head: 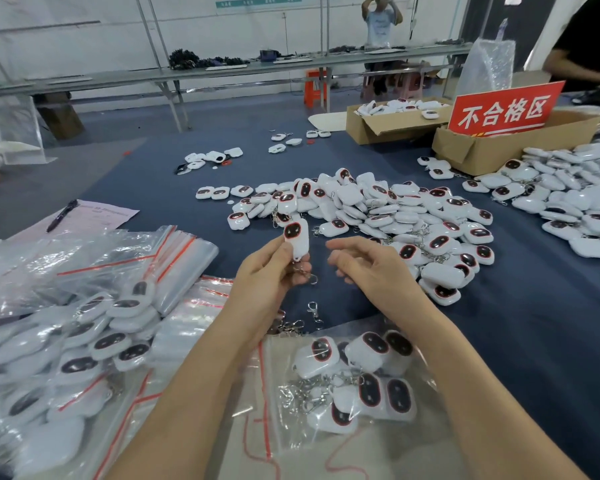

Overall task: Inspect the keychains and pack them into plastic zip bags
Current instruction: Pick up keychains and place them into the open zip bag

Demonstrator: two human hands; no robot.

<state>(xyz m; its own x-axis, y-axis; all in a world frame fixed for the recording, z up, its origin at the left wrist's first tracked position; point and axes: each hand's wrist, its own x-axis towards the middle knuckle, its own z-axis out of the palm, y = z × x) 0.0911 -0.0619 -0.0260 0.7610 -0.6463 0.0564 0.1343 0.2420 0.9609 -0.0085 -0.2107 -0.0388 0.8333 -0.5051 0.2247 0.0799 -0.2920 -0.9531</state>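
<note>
My left hand (269,271) holds one white keychain (297,239) upright above the blue table; its dark red-rimmed face points toward me and its metal clasp hangs below my fingers. My right hand (368,263) hovers just to the right, fingers loosely curled, holding nothing. A big pile of loose keychains (378,216) lies beyond my hands. Below my arms a zip bag (357,379) holds several keychains. Filled zip bags (84,341) lie at the lower left, and a stack of flat zip bags (174,258) sits above them.
Another heap of keychains (568,199) spreads at the right. Two cardboard boxes (388,126) (492,150) stand at the back right, one bearing a red sign (503,110). A pen on pink paper (61,216) lies at left. People stand at the back and far right.
</note>
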